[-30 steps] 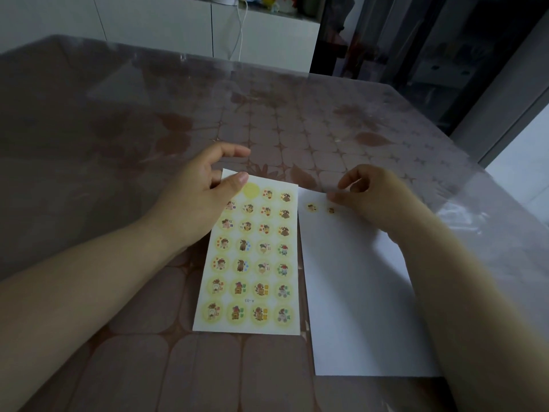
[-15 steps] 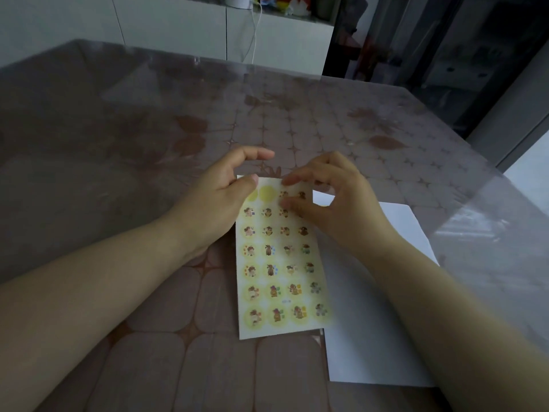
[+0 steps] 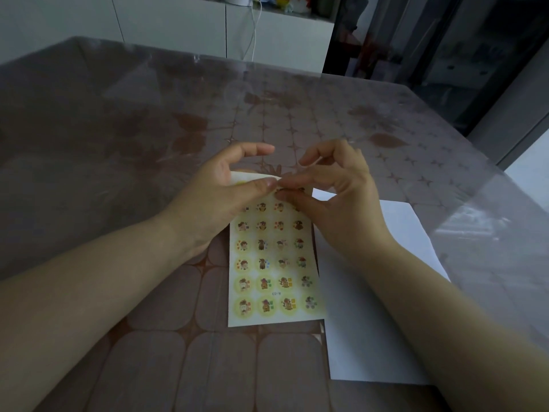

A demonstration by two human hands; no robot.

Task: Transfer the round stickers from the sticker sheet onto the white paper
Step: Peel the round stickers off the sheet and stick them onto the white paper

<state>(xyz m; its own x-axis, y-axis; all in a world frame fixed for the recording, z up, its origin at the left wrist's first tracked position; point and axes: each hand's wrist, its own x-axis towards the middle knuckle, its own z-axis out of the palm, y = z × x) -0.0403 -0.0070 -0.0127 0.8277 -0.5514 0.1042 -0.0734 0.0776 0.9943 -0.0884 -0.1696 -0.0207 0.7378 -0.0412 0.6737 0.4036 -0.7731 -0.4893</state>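
Note:
The sticker sheet [image 3: 274,263] lies lengthwise on the table, printed with rows of round yellow cartoon stickers. My left hand [image 3: 219,197] pinches the sheet's far left corner between thumb and fingers and bends that top edge up. My right hand [image 3: 332,197] has thumb and forefinger closed on a round sticker [image 3: 289,191] in the sheet's top row, right next to my left thumb. The white paper [image 3: 371,337] lies to the right of the sheet, partly under my right wrist and forearm. The stickers stuck on the paper earlier are hidden by my right hand.
The table [image 3: 118,144] has a brown tiled pattern under a glossy clear cover. White cabinets [image 3: 178,25] with a hanging cable stand beyond the far edge, and a dark glass door [image 3: 445,55] is at the back right.
My right hand left the white paper, crossed left to the sheet's top row and pinched a sticker. My left hand curled the sheet's top edge upward. The camera view shifted slightly.

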